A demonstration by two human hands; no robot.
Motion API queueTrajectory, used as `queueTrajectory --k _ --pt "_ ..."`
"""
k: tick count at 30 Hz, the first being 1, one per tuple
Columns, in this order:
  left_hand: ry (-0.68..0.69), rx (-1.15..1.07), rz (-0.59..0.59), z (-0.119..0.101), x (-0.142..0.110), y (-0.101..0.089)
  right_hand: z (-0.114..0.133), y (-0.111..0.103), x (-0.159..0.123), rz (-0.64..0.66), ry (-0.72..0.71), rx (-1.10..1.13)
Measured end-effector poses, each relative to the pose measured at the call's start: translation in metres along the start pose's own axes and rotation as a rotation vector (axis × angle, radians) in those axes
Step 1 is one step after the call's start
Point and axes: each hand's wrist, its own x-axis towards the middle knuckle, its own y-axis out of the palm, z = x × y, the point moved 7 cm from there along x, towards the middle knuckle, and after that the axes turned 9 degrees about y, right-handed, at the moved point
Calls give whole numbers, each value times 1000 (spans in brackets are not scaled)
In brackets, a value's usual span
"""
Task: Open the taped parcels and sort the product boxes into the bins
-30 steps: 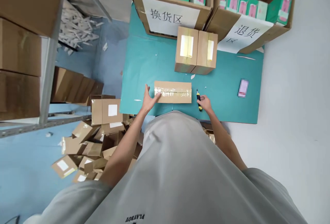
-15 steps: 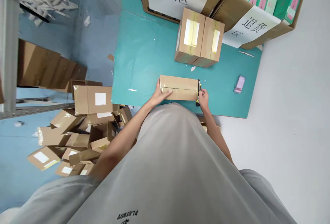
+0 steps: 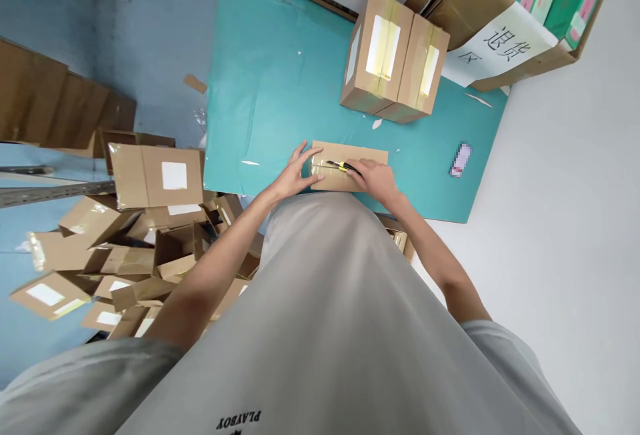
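Observation:
A closed cardboard box (image 3: 334, 183) lies on the green tabletop (image 3: 270, 108) right in front of my body, with a seam and clear tape along its top. My left hand (image 3: 291, 176) grips its left end, thumb on the near side and fingers toward the far side. In my right hand (image 3: 379, 181) is a black and yellow utility knife (image 3: 344, 166). Its tip points left over the seam near the taped left end; whether the blade touches the tape cannot be made out. The right fingers are wrapped round the handle and hide part of it.
Two taped cartons (image 3: 383, 55) stand beyond the box. Behind them, a large open carton (image 3: 465, 5) holds green and pink packages (image 3: 575, 8). A blurred pinkish item (image 3: 461, 159) lies at the right. Emptied boxes (image 3: 155, 175) are heaped on the floor at left.
My right hand has moved left from the box's right end onto its top, bringing the knife over the seam. My left hand has shifted slightly outward, its fingers more spread. The view has shifted.

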Motion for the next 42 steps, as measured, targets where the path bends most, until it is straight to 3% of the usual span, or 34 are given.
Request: queueTrajectory --k 3,6,29,34,40,42 --pt "-25 -56 25 -3 -5 5 28 -5 10 93 -57 -171" --pt "-36 -90 26 -6 -7 7 40 -9 15 123 -102 -233" --pt "-63 -143 21 -2 -5 6 65 -15 3 137 -170 -401" --pt "-72 -134 20 3 -6 6 36 -20 -7 162 -122 -438" --pt "-89 -131 -12 10 -6 7 -56 -31 -43 195 72 -508" --pt "-95 -142 -26 11 -7 8 -75 -32 -54 206 100 -522"
